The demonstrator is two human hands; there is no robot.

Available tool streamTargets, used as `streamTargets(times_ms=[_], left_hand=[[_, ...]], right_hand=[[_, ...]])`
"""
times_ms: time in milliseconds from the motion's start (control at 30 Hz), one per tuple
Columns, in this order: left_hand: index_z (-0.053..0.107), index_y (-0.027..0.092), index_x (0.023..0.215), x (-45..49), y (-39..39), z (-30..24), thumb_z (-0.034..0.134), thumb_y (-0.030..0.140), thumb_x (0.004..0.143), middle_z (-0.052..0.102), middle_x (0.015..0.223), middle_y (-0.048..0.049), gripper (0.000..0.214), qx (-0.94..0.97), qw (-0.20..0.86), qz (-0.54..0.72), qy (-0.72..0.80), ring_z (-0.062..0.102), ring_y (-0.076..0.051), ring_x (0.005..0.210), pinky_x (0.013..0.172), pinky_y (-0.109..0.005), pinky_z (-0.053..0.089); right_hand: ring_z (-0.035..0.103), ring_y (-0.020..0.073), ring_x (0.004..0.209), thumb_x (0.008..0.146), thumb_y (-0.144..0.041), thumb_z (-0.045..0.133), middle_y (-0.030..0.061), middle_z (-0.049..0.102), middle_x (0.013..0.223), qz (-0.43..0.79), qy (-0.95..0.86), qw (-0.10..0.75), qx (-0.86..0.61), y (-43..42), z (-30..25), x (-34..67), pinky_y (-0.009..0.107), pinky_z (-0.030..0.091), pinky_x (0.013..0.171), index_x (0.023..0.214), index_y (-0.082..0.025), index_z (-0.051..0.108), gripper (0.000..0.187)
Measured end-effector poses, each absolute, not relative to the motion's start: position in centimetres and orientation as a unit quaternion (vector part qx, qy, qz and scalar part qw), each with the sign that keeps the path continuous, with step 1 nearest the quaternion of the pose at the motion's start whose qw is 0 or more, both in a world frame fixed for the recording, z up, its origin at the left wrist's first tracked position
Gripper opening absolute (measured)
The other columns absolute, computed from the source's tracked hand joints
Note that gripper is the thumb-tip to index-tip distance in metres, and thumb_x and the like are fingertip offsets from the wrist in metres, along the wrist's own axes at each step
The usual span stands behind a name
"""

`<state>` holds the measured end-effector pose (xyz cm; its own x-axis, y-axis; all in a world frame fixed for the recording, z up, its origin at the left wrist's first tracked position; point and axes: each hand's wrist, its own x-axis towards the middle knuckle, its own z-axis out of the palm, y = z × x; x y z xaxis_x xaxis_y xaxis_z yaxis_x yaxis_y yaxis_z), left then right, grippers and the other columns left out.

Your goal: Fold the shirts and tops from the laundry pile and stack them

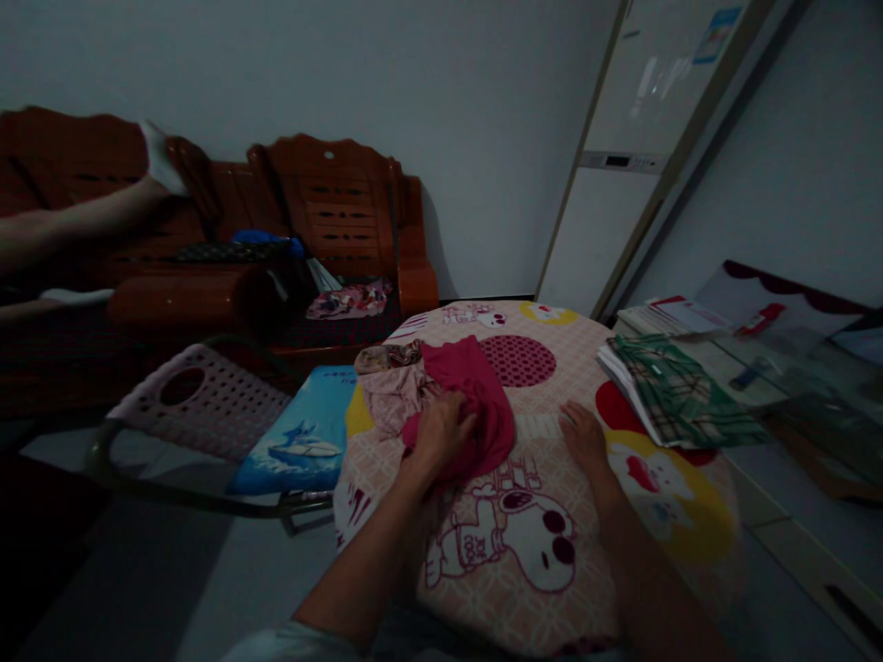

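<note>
A crumpled bright pink garment lies on the round table, which is covered with a cartoon-print cloth. My left hand is closed on a fold of this garment, its fingers bent into the fabric. Against the garment's left side sits a bunched pale pink patterned cloth, with a brown printed piece at its top. My right hand rests on the table cover to the right of the garment, fingers apart and holding nothing. Farther right is a folded green plaid cloth on top of white folded fabric.
A chair with a blue printed cushion stands left of the table. Behind it, a wooden sofa holds clothes, and another person's leg rests across it. A glass-topped surface with papers adjoins on the right.
</note>
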<state>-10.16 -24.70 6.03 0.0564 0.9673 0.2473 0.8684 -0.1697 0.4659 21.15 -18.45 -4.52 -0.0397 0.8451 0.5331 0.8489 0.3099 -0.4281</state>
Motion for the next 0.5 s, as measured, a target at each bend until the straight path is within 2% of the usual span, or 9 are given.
streamTargets(times_ms=[200, 333, 400, 500], left_hand=[[0.068, 0.017, 0.090, -2.2, -29.4, 5.1, 0.067, 0.022, 0.077, 0.070, 0.088, -0.0052, 0.014, 0.781, 0.297, 0.253, 0.488, 0.064, -0.019, 0.082, 0.073, -0.027, 0.043], [0.071, 0.016, 0.088, -1.7, -29.5, 5.4, 0.062, 0.023, 0.082, 0.072, 0.082, -0.0027, 0.013, 0.789, 0.409, 0.269, 0.370, 0.064, -0.015, 0.073, 0.067, -0.022, 0.044], [0.072, 0.016, 0.093, -3.0, -27.8, 6.1, 0.059, 0.023, 0.085, 0.073, 0.085, -0.0027, 0.017, 0.770, 0.406, 0.314, 0.379, 0.065, -0.014, 0.075, 0.068, -0.022, 0.046], [0.071, 0.018, 0.103, -6.2, -24.0, 6.5, 0.057, 0.020, 0.086, 0.073, 0.096, -0.0050, 0.022, 0.727, 0.274, 0.353, 0.522, 0.066, -0.017, 0.087, 0.080, -0.026, 0.049]], right_hand=[[0.060, 0.0286, 0.115, 0.088, -0.038, 0.044, 0.0158, 0.069, 0.117, 0.021, -0.729, 0.382, -0.567, -18.3, -4.4, 21.7, 0.048, 0.045, 0.104, 0.104, -0.016, 0.073, 0.040], [0.062, 0.0279, 0.112, 0.087, -0.039, 0.045, 0.0145, 0.071, 0.114, 0.035, -0.723, 0.398, -0.563, -18.3, -4.2, 21.7, 0.049, 0.046, 0.103, 0.100, -0.017, 0.074, 0.039], [0.063, 0.0272, 0.111, 0.087, -0.040, 0.045, 0.0134, 0.071, 0.114, 0.038, -0.715, 0.404, -0.569, -18.4, -4.2, 21.6, 0.049, 0.046, 0.103, 0.099, -0.019, 0.074, 0.038], [0.063, 0.0280, 0.112, 0.087, -0.041, 0.045, 0.0142, 0.072, 0.113, 0.042, -0.713, 0.407, -0.569, -18.4, -4.1, 21.5, 0.049, 0.045, 0.103, 0.097, -0.018, 0.074, 0.039]])
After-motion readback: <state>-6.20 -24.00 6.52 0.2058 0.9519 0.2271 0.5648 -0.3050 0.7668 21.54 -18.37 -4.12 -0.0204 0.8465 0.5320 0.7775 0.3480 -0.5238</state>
